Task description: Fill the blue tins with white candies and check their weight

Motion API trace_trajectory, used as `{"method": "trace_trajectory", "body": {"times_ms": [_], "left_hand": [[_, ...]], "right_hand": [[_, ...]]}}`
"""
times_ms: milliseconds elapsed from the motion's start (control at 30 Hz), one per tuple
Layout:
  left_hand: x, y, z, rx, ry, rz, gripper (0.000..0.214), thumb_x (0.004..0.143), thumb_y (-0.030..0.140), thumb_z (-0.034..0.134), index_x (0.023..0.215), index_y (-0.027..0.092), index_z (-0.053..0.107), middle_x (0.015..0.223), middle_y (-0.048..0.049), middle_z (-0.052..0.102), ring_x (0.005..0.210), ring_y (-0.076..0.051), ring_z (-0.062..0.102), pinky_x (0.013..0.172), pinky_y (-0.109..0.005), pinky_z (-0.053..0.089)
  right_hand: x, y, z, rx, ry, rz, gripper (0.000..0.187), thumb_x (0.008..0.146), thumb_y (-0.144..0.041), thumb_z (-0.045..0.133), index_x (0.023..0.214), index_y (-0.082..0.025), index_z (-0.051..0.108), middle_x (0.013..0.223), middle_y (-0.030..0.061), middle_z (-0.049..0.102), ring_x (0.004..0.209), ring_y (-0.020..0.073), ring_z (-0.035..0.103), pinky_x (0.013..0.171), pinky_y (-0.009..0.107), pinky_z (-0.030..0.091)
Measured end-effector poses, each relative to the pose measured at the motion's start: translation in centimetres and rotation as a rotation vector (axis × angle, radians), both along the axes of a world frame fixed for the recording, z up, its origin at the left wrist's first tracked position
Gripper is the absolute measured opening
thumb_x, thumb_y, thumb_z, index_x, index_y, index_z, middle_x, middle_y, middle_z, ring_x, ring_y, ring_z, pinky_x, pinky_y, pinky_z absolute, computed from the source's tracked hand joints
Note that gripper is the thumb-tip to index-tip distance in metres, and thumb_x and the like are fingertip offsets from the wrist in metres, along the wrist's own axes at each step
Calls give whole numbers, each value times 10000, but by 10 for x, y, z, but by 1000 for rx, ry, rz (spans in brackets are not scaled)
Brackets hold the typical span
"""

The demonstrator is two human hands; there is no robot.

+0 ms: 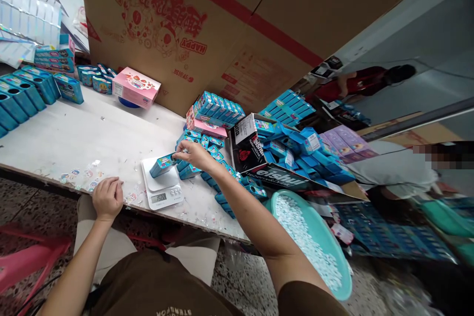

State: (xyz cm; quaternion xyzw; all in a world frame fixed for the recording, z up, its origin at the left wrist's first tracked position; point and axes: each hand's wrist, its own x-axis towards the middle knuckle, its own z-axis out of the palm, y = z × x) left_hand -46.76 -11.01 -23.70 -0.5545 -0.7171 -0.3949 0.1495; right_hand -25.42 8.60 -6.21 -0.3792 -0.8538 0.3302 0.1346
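A small blue printed box [161, 166] stands on a white digital scale [154, 190] whose display is lit. My right hand [193, 155] reaches in from the right, thumb and fingers pinched together at the dark hole in the box's top. Whatever lies between those fingertips, if anything, is too small to make out. My left hand [107, 198] rests on the table's front edge, left of the scale, with its fingers curled in and nothing seen in them. Under and beyond my right arm, more small blue boxes [189, 172] stand in a group.
An open black carton [242, 144] full of blue boxes is at the right, above a turquoise basin [346, 276] of white pieces. A big cardboard box [222, 24] walls the back. Pink boxes [137, 86], loose stickers [89, 174] and blue box rows [22, 94] are leftward. Another person [355, 84] works beyond.
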Motion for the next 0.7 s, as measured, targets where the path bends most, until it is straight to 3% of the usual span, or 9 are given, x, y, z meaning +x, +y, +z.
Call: {"method": "trace_trajectory", "body": {"times_ms": [300, 433, 567, 700], "left_hand": [[0, 0, 1, 1, 5, 2, 115, 819, 183, 521, 846, 183, 633, 921, -67, 673, 891, -211, 577, 816, -342, 416], [-1, 0, -1, 3, 4, -4, 120, 816, 185, 521, 847, 183, 637, 931, -73, 672, 905, -218, 576, 823, -347, 414], [-1, 1, 1, -22, -22, -8, 134, 820, 188, 509, 846, 182, 640, 940, -83, 671, 912, -230, 573, 824, -360, 407], [0, 1, 3, -58, -67, -22, 158, 833, 195, 482, 841, 179, 639, 947, -98, 662, 935, -240, 562, 844, -377, 390]], "right_hand": [[-7, 4, -11, -76, 78, 3, 346, 754, -488, 592, 693, -149, 633, 620, -17, 579, 590, 94, 465, 572, 223, 321], [-4, -1, -4, -130, 148, -82, 370, 734, -509, 595, 632, -153, 599, 529, -47, 458, 523, 76, 383, 516, 220, 277], [17, -20, 1, -362, 359, -215, 413, 722, -573, 591, 636, -170, 563, 474, -73, 344, 439, 57, 283, 436, 215, 201], [55, -53, -15, -621, 594, -401, 455, 684, -594, 638, 580, -187, 463, 468, -78, 340, 394, 36, 240, 395, 204, 143]]}}
